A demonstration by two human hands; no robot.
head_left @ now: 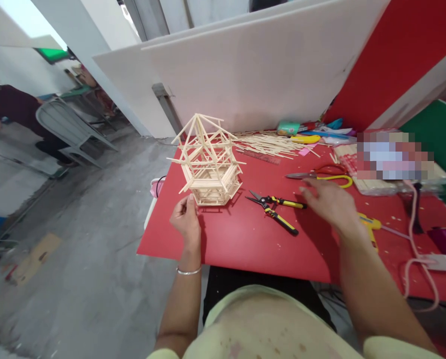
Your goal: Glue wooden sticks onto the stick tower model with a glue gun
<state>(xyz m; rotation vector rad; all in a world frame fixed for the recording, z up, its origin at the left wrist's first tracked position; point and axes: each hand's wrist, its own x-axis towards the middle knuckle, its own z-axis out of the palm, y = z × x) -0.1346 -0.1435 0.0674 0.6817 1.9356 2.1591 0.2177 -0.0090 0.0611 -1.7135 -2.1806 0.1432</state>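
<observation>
A pavilion model (pixel 211 182) built of thin wooden sticks, with a peaked open roof frame and a many-sided base, is at the left part of the red table. My left hand (pixel 186 217) is closed at the model's lower left edge, thumb and curled fingers pinching it there. My right hand (pixel 330 202) hovers palm down over the table, holding nothing, its fingers stretched toward the left. Just beyond its fingers lie scissors with red and yellow handles (pixel 335 179). Between my hands rest black-and-yellow cutters (pixel 273 207), their handles spread.
Loose wooden sticks (pixel 270 144) lie at the back beside a ruler (pixel 260 157) and a yellow-handled tool (pixel 305 139). At right are a yellow glue gun (pixel 370 229), a pink cord (pixel 412 244) and bagged sticks (pixel 376 187). A white board (pixel 245 75) stands behind.
</observation>
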